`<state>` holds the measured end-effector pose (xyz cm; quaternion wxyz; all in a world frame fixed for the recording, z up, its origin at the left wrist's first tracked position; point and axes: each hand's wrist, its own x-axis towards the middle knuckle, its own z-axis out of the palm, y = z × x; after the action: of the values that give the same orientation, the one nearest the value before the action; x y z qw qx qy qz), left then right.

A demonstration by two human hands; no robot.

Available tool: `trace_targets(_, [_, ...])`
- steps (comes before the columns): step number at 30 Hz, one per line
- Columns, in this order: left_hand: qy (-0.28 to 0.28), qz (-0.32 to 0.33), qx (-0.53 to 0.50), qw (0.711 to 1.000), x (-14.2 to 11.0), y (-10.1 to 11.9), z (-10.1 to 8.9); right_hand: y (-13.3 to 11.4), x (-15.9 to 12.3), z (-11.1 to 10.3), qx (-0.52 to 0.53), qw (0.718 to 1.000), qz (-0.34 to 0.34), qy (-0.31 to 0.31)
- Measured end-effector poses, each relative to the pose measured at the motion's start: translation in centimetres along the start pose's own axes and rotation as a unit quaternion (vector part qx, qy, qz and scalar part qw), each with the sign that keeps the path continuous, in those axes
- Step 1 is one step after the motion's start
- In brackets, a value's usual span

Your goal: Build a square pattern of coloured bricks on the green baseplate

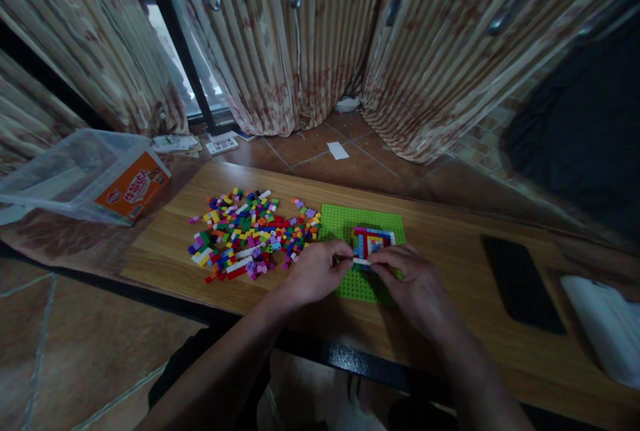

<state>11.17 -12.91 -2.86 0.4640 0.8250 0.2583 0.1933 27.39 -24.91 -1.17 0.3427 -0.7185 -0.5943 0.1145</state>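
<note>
A green baseplate (340, 221) lies on a low wooden table (450, 244). On it sits a small square build of red, blue, white and yellow bricks (373, 239). My left hand (315, 271) and my right hand (413, 281) meet at the near edge of that build. Together their fingertips pinch a thin white brick (361, 261) against it. A loose heap of small coloured bricks (250, 234) is spread just left of the baseplate.
A clear plastic tub with an orange label (90, 177) stands at the far left. A black phone (520, 284) lies at the right, a white object (607, 324) beyond it. Striped curtains (300, 37) hang behind; papers lie on the tiled floor.
</note>
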Motion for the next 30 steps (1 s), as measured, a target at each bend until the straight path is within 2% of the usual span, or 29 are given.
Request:
trace_targets(3, [0.0,-0.002,0.028,1.0,-0.1,0.3,0.2,0.1,0.2,0.2,0.007,1.0,0.01,0.004])
trace_targets(10, [0.005,0.007,0.067,0.998,0.0,0.9,0.8,0.2,0.2,0.1,0.047,0.995,0.082,0.011])
trace_targets(14, [0.01,0.011,0.079,0.997,0.0,0.8,0.9,1.1,0.1,-0.7,0.057,0.99,0.123,0.046])
trace_targets(16, [0.013,0.013,0.085,0.996,0.0,0.8,1.0,1.6,0.1,-1.0,0.045,0.984,0.16,0.067])
trace_targets(19, [0.02,0.013,0.09,0.996,0.0,0.9,1.2,1.9,0.2,-1.2,0.009,0.977,0.206,0.062])
trace_targets(24, [0.016,0.01,0.095,0.995,0.1,0.8,1.4,1.5,0.4,-0.7,-0.049,0.972,0.222,0.056])
trace_targets(30, [0.018,-0.003,0.09,0.996,0.1,0.9,1.3,1.6,0.4,-0.3,-0.054,0.968,0.242,0.039])
